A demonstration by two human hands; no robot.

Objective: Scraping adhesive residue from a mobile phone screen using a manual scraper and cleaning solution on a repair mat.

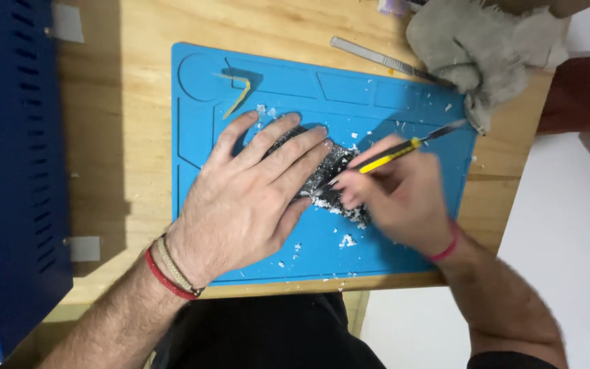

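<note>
Wooden tabletop (138,82), light grain, fills most of the head view. Along its left edge stands a large blue metal housing (8,171) with rows of vent slots; two small grey tabs project from its side toward the wood.

Centred on the tabletop lies a blue silicone work mat (404,266) with moulded compartments along its upper edge and a round recess in the upper left corner. Near that recess a thin yellow strip (239,96) lies bent on the mat.

At the upper right, partly over the mat's corner, sits a crumpled grey cloth (486,48). A slim metal-handled blade tool (377,58) lies just beside it, its tip toward the cloth, resting half on wood and half near the mat edge.

Left hand (247,198): flat, fingers spread and extended, pressing down on a dark flat object (329,164) in the middle of the mat. Most of the object is covered by the palm and fingers; only its right portion shows, dark with pale speckling. Red and beige bands on the wrist.

Right hand (397,198): fingers closed in a pen-style pinch around a yellow-and-black craft knife (394,154), held at a shallow slant. Which end meets the dark object I cannot tell; the hand is motion-blurred. Pink band on the wrist.

White flakes (346,240) lie scattered on the mat around and below the object, densest just beside its lower right edge.
</note>
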